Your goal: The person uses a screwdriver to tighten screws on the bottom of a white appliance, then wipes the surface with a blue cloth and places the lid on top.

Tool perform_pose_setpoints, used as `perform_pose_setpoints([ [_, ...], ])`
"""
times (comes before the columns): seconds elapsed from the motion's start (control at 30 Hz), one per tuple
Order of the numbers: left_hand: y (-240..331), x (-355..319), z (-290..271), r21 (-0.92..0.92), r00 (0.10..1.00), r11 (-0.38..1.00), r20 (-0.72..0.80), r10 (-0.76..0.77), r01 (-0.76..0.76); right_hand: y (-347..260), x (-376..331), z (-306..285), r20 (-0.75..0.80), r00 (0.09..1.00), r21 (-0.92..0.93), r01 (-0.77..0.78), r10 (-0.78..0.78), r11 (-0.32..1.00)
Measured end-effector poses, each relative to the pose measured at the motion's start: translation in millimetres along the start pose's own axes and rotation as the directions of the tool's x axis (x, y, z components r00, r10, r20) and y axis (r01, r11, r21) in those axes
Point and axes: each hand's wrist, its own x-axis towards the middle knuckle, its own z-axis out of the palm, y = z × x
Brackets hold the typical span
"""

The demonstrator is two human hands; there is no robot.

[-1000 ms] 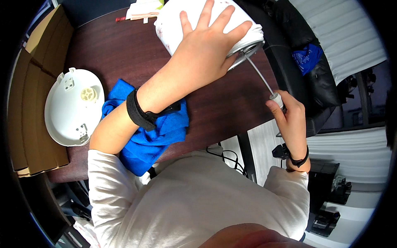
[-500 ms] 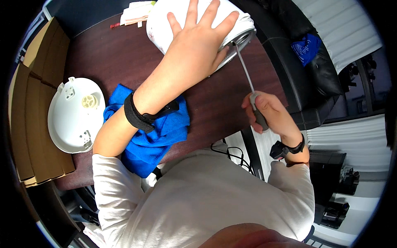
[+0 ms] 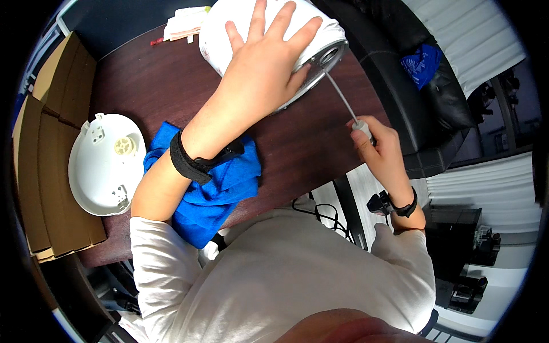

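At the far edge of the table lies a white rounded appliance (image 3: 220, 43) with a shiny metal rim, tipped so that its rim side faces right; its kind is not certain. My left hand (image 3: 266, 68) presses on its white side, fingers spread flat and thumb near the rim. My right hand (image 3: 377, 143) is closed around the pale handle of a screwdriver (image 3: 342, 96). The long shaft slants up to the left, its tip at the metal rim area; whether it sits in a screw cannot be made out. My palm and fingers hide much of the handle.
On the dark wooden table (image 3: 297, 154), a crumpled blue cloth (image 3: 214, 194) lies under my left forearm. Left of it rests a white oval cover (image 3: 100, 171) with small brackets. Cardboard boxes (image 3: 51, 177) line the left edge, folded cloths (image 3: 186, 24) the far side. A black sofa (image 3: 394, 86) stands right.
My right hand has shifted right and slightly away from me, now wrapping further over the screwdriver's handle end. The appliance and my left hand have moved slightly left in the picture.
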Motion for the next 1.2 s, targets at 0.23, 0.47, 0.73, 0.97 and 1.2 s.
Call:
perform_pose_setpoints([
  [0.23, 1.6, 0.4, -3.2, -0.013, 1.000, 1.000, 0.019, -0.007, 0.007, -5.2, 7.7, -4.1, -0.099, 0.982, -0.200, 0.142, -0.164, 0.969],
  [0.47, 2.0, -0.3, -3.5, -0.001, 1.000, 1.000, 0.014, 0.001, -0.001, -9.7, 6.8, -5.6, -0.082, 0.990, -0.243, 0.091, -0.114, 0.966],
  [0.73, 4.4, -0.5, -3.0, 0.001, 1.000, 1.000, 0.029, 0.008, -0.008, -12.9, 4.0, -7.1, -0.098, 0.985, -0.262, 0.115, -0.145, 0.958],
  [0.97, 3.9, 0.5, -3.0, -0.014, 1.000, 1.000, 0.025, 0.004, -0.004, -8.0, 4.2, -8.8, -0.104, 0.981, -0.281, 0.128, -0.162, 0.951],
  [1.2, 4.2, 0.6, -4.0, -0.013, 1.000, 1.000, 0.030, 0.003, -0.003, -11.6, 3.5, -9.2, -0.117, 0.983, -0.307, 0.103, -0.145, 0.946],
])
